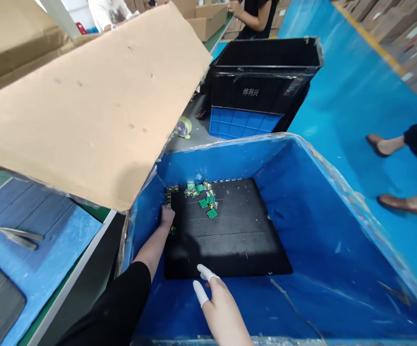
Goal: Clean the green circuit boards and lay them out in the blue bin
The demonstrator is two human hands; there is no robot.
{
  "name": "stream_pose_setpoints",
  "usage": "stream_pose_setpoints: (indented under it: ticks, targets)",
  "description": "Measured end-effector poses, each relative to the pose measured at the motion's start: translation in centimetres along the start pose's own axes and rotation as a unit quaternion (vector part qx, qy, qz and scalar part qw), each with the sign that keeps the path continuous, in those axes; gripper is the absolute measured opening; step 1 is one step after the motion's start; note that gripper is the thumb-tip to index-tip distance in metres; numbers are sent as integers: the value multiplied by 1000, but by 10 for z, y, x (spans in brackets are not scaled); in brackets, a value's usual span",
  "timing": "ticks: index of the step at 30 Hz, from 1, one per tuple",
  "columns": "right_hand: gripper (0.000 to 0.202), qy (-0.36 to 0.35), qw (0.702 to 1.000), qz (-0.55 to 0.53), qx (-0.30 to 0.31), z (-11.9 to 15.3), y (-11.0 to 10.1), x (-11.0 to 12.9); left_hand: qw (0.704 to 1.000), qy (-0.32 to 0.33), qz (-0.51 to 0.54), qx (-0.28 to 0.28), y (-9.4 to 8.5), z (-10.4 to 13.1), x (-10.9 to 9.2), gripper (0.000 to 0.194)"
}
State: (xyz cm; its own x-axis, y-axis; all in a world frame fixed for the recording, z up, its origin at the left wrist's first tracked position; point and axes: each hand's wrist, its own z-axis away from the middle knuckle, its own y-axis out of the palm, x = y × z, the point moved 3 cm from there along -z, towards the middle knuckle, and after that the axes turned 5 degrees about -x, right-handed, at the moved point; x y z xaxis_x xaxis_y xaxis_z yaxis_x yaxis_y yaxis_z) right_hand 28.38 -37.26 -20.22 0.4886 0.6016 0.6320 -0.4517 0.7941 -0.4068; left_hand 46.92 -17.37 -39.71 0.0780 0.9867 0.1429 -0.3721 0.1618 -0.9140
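Deep inside a large blue bin (338, 250), my left hand (167, 216) is by the left wall with its fingers curled; what they hold, if anything, is hidden. A row of small circuit boards (168, 197) runs along that wall just beyond the hand, and another board (172, 230) shows beside its wrist. Several loose green circuit boards (208, 199) lie scattered on the black mat (230, 240) at the bin's bottom. Over the near part of the bin, my right hand (217, 298) holds nothing, with white finger covers on two parted fingers.
A cardboard box (96, 101) juts over the bin's left side. Tweezers (20, 235) lie on a blue mat (67, 240) on the left bench. A black crate (262, 91) stands on a blue crate (244, 124) beyond. A person's feet (403, 202) are at right; other people stand behind.
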Motion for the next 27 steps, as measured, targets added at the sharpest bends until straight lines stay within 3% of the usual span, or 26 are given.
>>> stream_pose_setpoints:
  ticks: [4, 9, 16, 22, 27]
  targets:
    - [55, -8, 1000, -3, -2, 0, 2, -3, 1000, -27, -3, -2, 4, 16, -1, 32]
    - [54, -16, 1000, -13, -9, -2, 5, -5, 999, -48, -7, 4, 24, 53, -18, 36]
    - [54, -34, 999, -19, -30, 3, 2, -3, 999, 28, -14, 34, 49, 88, -43, 36]
    - [54, -38, 998, -20, -38, 1, 3, -1, 994, 95, -38, 43, 52, 95, -44, 33]
    - [54, -41, 998, -18, -39, 2, 3, 1, 994, 85, -53, 44, 52, 87, -39, 36]
